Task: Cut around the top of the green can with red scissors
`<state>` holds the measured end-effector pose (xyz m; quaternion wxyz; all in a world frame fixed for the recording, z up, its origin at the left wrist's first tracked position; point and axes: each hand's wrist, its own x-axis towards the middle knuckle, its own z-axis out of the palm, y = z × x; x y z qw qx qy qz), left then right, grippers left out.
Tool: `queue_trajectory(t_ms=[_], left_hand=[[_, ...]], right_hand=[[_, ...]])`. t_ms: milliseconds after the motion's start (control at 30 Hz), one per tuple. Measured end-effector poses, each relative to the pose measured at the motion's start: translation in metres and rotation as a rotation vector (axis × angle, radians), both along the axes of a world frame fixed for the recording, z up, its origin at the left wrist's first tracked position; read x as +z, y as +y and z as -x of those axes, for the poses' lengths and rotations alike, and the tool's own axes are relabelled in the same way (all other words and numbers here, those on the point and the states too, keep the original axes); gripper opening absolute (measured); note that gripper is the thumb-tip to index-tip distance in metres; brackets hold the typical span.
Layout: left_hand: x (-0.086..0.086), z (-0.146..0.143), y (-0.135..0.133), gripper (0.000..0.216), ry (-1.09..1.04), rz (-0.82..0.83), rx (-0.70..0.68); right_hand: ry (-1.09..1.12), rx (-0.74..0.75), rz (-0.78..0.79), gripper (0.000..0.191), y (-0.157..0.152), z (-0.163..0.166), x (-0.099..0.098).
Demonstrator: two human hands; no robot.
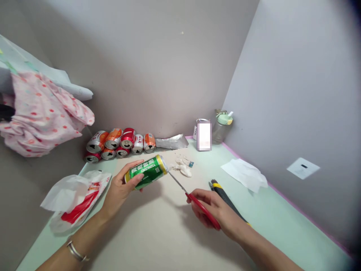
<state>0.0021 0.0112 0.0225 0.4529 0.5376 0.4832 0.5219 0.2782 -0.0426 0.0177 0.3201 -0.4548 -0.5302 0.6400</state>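
Observation:
My left hand (pixel 120 188) is closed round a green Tsingtao can (pixel 146 172), held on its side above the table with its top end pointing right. My right hand (pixel 211 210) grips red-handled scissors (pixel 194 199). The metal blades run up and left, and their tip touches the rim of the can's top end. A silver bangle sits on my left wrist.
Several red and orange cans (pixel 118 143) lie stacked against the back wall, beside a flattened silver sheet (pixel 172 142). A black and yellow tool (pixel 225 199), white scraps (pixel 183 167), a tissue (pixel 245 175), a plastic bag (pixel 73 195), a tin (pixel 201 130) and a bottle (pixel 222 126) lie about.

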Motion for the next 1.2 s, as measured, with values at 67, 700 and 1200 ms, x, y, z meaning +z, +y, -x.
queue_trajectory(t_ms=[67, 700, 1200], left_hand=[[0.001, 0.001, -0.003, 0.043, 0.120, -0.141, 0.031], [-0.002, 0.013, 0.011, 0.041, -0.127, 0.251, -0.271], [-0.010, -0.003, -0.002, 0.053, 0.497, -0.238, -0.111]], right_hand=[[-0.031, -0.010, 0.007, 0.036, 0.001, 0.000, -0.002], [-0.131, 0.051, -0.237, 0.029, -0.001, -0.001, -0.006], [-0.565, 0.108, -0.520, 0.016, -0.012, 0.005, -0.002]])
